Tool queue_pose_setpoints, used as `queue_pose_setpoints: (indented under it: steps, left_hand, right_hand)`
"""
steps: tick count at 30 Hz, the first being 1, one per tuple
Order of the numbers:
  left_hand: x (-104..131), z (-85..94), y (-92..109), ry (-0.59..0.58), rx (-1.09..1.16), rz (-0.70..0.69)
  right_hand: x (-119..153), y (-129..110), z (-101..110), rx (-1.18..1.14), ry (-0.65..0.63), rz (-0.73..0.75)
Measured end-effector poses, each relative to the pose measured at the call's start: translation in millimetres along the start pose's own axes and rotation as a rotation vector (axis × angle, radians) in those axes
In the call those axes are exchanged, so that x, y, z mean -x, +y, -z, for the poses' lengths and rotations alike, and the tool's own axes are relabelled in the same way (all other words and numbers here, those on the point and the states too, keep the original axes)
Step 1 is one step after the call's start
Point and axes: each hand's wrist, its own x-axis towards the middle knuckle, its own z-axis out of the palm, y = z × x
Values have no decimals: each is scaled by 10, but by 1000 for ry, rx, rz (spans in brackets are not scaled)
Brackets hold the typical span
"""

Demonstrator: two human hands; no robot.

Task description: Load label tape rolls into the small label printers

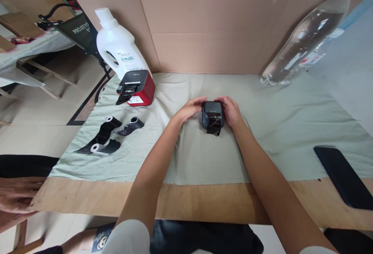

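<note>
We noted cardboard (204,32) standing along the far side, probably as a plain backdrop. A pale green cloth (204,160) lay before it, likely to give an even work surface. A bottle (309,38) stood at far right and a jug (122,50) at far left, both near the cardboard; we supposed they served to brace it. A spread of three black rolls (107,129) lay at left, apparently placed clear of the middle. Just behind sat a red unit (148,91), black film (127,94) trailing from its front. Our left hand (189,110) and right hand (231,112) flanked a dark unit (212,107), we judged to steady it. The dark unit lay at centre, directly between them, fingers curved at its far corners in apparent contact; whether they gripped or merely rested, we could not tell. Its black strip (214,124) pointed toward us, apart from both hands.
</note>
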Motion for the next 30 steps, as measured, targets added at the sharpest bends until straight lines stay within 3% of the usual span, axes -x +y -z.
queue_pose_setpoints:
  steps: [16,22,30]
  left_hand:
    - [226,13,273,94,-54,133]
    - [271,-17,478,120,-253,354]
    - [238,-82,456,166,-248,415]
  right_hand:
    - [-29,32,8,-77,20,10]
    - [-57,71,31,-171,8,-6]
    - [-65,75,34,-157,13,-2]
